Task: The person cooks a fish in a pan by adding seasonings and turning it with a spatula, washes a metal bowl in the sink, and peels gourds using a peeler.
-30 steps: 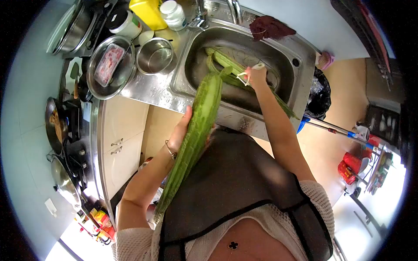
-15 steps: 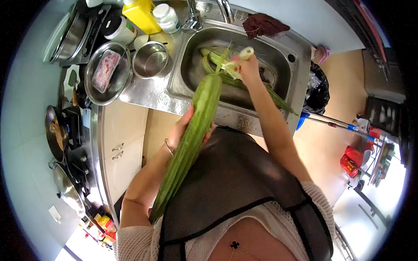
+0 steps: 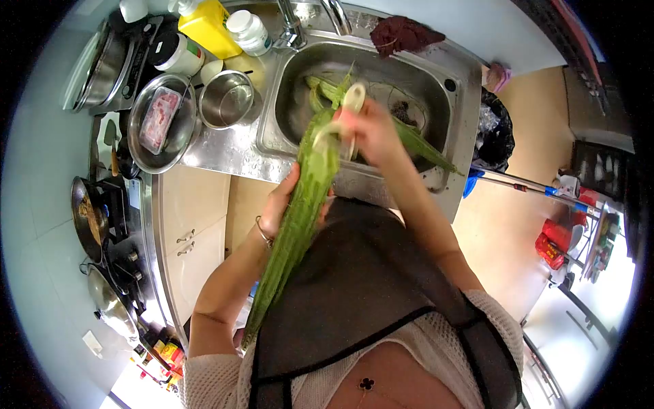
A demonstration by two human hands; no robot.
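A long green ridged luffa [image 3: 289, 235] slants from my apron up over the edge of the sink [image 3: 286, 146]. My left hand [image 3: 278, 204] is wrapped round its middle from the left side. In my right hand [image 3: 373, 133] is a pale peeler [image 3: 353, 99], gripped by the handle. Its head, smeared by motion, lies against the luffa's upper part, where lighter flesh shows. Inside the sink another green luffa [image 3: 424, 146] stretches towards the front right corner. Green peelings [image 3: 330, 88] lie at the sink's left, partly hidden by the luffa's top end.
Left of the sink stand a steel pot [image 3: 226, 99] and a steel bowl [image 3: 174, 153] holding a wrapped pack of meat [image 3: 161, 119]. Bottles [image 3: 208, 31] line the back, beside the faucet [image 3: 291, 31]. A dark cloth [image 3: 405, 34] lies behind the sink; a black bin bag [image 3: 496, 133] is at right.
My right hand has moved left and down, bringing the peeler from above the sink onto the luffa. The luffa's upper surface looks lighter. My left hand keeps its hold.
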